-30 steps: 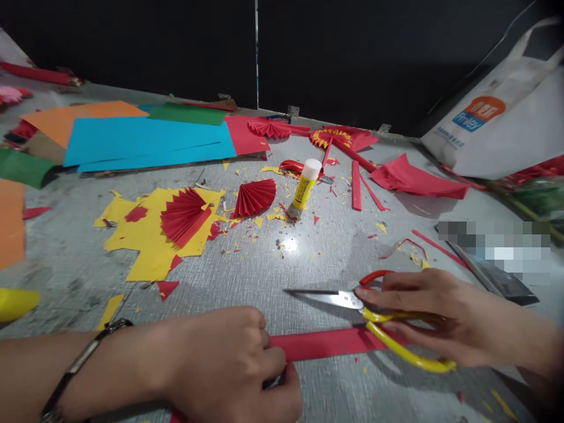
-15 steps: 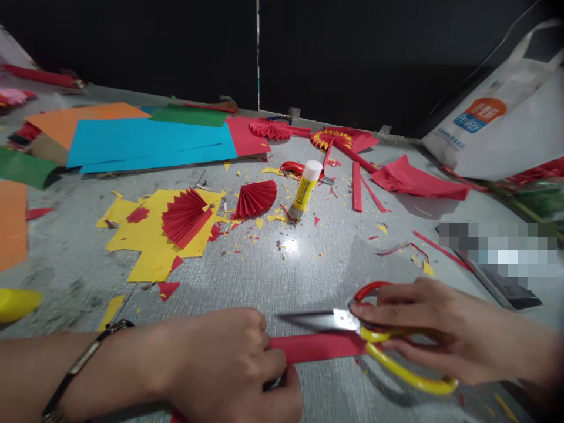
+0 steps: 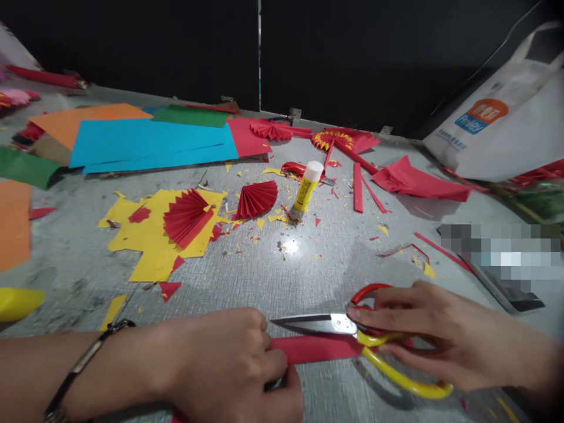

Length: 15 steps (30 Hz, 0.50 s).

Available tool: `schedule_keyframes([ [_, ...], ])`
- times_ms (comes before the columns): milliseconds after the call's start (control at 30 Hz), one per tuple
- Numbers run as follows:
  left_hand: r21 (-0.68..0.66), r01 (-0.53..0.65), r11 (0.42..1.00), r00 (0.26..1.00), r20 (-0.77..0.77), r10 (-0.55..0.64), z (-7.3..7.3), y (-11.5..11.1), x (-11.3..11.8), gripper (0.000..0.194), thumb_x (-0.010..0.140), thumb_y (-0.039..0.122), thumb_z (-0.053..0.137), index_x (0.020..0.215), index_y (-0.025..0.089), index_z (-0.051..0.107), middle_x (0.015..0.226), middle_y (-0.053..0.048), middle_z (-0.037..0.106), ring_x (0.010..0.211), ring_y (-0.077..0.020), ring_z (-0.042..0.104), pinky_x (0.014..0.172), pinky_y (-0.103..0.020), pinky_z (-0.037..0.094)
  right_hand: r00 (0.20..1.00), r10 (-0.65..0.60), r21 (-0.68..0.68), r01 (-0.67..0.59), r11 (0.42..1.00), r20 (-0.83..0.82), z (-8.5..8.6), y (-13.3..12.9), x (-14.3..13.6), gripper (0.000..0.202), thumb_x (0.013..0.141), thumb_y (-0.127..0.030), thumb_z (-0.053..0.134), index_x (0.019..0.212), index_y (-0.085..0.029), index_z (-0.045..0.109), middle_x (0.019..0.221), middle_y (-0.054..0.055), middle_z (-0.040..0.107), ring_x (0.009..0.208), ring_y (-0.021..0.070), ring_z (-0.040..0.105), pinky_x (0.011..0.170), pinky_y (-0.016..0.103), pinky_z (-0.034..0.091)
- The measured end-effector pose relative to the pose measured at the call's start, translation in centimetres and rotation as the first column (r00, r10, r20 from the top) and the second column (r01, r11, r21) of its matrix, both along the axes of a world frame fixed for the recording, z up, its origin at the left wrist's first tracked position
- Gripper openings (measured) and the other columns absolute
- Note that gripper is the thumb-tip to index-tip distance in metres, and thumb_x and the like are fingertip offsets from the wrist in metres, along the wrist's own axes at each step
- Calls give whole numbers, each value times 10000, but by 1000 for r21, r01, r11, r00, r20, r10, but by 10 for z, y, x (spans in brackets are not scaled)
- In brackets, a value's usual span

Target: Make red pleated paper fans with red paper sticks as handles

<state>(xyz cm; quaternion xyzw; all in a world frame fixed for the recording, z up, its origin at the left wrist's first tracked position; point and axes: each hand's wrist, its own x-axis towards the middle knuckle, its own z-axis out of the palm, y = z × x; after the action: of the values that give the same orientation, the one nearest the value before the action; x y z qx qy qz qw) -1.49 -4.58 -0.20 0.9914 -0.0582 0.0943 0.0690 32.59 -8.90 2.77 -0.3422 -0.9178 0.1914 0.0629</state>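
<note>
My left hand (image 3: 220, 358), a bracelet at its wrist, is closed over a red paper strip (image 3: 315, 349) at the bottom middle of the view. A small dark gap shows between thumb and curled fingers; what lies inside it is unclear. My right hand (image 3: 436, 335) grips a pair of scissors (image 3: 341, 323) with one red and one yellow handle. Their blades point left toward my left knuckles, along the strip's far edge. The right part of the strip runs beneath the scissors and my right fingers, which hide its end.
Ahead stand a glue stick (image 3: 308, 186), a pleated red fan (image 3: 257, 199) and yellow paper (image 3: 152, 258) under another fan. Blue paper (image 3: 154, 144) lies behind. At right are a white bag (image 3: 497, 129), red paper (image 3: 420, 181) and a partly blurred flat device (image 3: 506, 276). Scraps litter the table.
The scissors and my right hand have shifted slightly left along the red paper strip. My left hand stays in almost the same place, still closed on the strip.
</note>
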Motion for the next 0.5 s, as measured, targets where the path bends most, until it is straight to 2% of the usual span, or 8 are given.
schedule_keyframes([
  [367,8,4,1000,1000,-8,-4,0,2,1,75,938,231,666,978,189,714,578,46,581,415,-162,455,374,-379,408,999,-17,45,19,999,-36,-5,0,-4,451,1040,-265,573,1485,-298,638,1212,105,779,836,221,773,653,323,615],
  [500,23,-5,1000,1000,3,4,0,1,2,75,929,225,678,984,190,715,578,48,584,408,-159,454,368,-373,400,995,-98,78,98,992,-11,-8,4,0,476,1059,-252,540,1531,-290,586,1228,111,767,833,217,773,661,328,613],
])
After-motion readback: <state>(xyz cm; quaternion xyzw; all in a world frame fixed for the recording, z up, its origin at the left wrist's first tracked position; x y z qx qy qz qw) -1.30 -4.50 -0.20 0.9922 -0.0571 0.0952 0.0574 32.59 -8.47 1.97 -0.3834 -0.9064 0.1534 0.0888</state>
